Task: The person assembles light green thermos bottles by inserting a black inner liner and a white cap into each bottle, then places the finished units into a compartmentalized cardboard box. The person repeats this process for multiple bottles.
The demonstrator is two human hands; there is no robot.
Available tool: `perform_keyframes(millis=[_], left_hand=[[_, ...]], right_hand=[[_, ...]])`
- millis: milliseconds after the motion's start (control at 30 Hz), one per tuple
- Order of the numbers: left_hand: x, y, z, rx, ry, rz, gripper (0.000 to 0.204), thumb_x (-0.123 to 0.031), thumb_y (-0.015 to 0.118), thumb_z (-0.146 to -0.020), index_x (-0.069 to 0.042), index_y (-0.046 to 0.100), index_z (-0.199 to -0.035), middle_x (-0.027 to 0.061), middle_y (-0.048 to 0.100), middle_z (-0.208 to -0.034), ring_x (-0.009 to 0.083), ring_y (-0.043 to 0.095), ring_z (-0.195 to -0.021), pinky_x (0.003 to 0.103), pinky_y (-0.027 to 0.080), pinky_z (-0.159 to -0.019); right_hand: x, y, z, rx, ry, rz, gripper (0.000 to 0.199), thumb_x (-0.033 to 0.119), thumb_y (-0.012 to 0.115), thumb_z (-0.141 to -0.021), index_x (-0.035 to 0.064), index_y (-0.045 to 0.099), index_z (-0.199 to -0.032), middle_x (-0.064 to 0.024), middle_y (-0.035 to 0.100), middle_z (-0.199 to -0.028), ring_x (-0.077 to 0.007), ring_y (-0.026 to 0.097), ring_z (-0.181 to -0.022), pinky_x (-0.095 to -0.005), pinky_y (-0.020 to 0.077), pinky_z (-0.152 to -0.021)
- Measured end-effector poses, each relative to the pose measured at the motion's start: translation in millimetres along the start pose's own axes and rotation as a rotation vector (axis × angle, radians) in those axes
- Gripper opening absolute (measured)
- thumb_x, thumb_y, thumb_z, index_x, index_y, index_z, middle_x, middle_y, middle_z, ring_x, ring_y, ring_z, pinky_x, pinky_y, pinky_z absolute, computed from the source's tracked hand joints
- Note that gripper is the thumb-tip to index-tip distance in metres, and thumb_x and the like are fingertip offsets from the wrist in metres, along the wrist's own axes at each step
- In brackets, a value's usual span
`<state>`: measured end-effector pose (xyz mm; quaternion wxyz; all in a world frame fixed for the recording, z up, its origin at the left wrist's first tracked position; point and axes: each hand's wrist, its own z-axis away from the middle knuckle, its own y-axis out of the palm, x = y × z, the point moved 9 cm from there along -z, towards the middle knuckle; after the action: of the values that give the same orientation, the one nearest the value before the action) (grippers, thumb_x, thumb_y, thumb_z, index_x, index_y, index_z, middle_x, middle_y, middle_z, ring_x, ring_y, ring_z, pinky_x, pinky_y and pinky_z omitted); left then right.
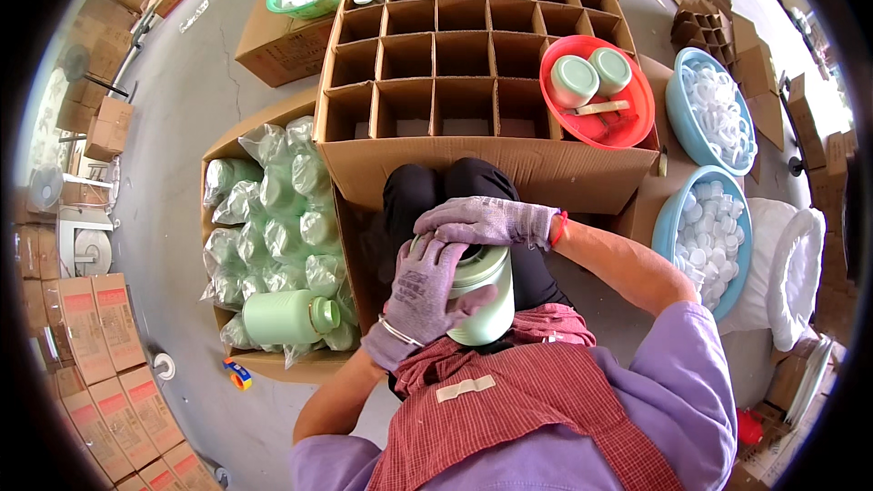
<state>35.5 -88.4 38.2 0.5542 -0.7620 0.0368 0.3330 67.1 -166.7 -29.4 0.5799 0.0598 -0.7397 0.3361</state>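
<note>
A pale green bottle point(486, 314) stands in my lap, tilted slightly, with a dark part at its top. My gloved left hand point(418, 298) is closed around its left side, thumb across the front. Over the top lies my gloved right hand point(486, 220), its fingers bent together and overlapping the left fingertips. What is under those right fingers is mostly hidden. To the left, another pale green bottle point(280, 316) lies on its side, mouth to the right, on bagged green bottles point(282, 236) in an open carton point(341, 245).
A divided carton point(491, 164) stands ahead, with two jars in its far-left cells. On its right corner rests a red basin point(647, 100) holding two green containers. Blue basins of white rings point(718, 114) and white caps point(709, 227) stand right. A tape dispenser point(237, 375) lies left.
</note>
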Motion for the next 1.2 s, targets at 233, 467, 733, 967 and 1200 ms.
perform_keyframes(millis=[233,467,733,967,1200], left_hand=[[33,-22,20,-0.402,-0.176,0.766,0.030,-0.018,0.053,-0.100,0.003,0.065,-0.118,0.0147,0.061,-0.128,0.0236,0.057,-0.121,0.036,0.044,-0.105],[100,139,56,-0.106,-0.695,1.157,0.040,-0.029,0.062,-0.098,0.001,0.056,-0.124,0.0036,0.062,-0.108,0.0111,0.056,-0.098,0.026,0.047,-0.086],[98,191,52,0.068,-0.508,1.426,0.032,-0.024,0.065,-0.094,-0.005,0.059,-0.119,0.0019,0.063,-0.107,0.0137,0.060,-0.096,0.029,0.051,-0.083],[62,172,39,0.383,-0.114,1.001,0.040,-0.026,0.060,-0.097,-0.004,0.059,-0.130,0.0066,0.064,-0.124,0.0181,0.062,-0.111,0.033,0.050,-0.096],[45,132,59,0.452,-0.659,1.600,0.040,-0.028,0.056,-0.099,-0.001,0.061,-0.127,0.0076,0.066,-0.121,0.0167,0.063,-0.108,0.031,0.050,-0.094]], right_hand=[[17,-10,16,0.100,0.068,0.131,0.062,0.049,0.045,-0.101,0.0031,0.046,-0.143,-0.0199,0.051,-0.138,-0.0378,0.048,-0.126,-0.0455,0.0364,-0.108],[73,-36,103,-0.297,0.098,0.288,0.054,0.052,0.037,-0.102,0.0089,0.052,-0.131,-0.0138,0.054,-0.127,-0.0322,0.050,-0.116,-0.0448,0.0338,-0.103],[104,0,93,-0.213,-0.144,0.425,0.060,0.061,0.039,-0.097,0.0150,0.056,-0.133,-0.0108,0.050,-0.134,-0.0335,0.045,-0.124,-0.0533,0.0314,-0.105],[150,27,73,-0.032,-0.484,0.392,0.053,0.055,0.066,-0.079,0.0199,0.063,-0.119,-0.0090,0.052,-0.127,-0.0340,0.044,-0.121,-0.0572,0.0314,-0.100],[100,-13,110,-0.392,0.106,0.315,0.057,0.051,0.057,-0.091,0.0124,0.055,-0.133,-0.0155,0.052,-0.132,-0.0376,0.051,-0.119,-0.0505,0.0386,-0.101]])
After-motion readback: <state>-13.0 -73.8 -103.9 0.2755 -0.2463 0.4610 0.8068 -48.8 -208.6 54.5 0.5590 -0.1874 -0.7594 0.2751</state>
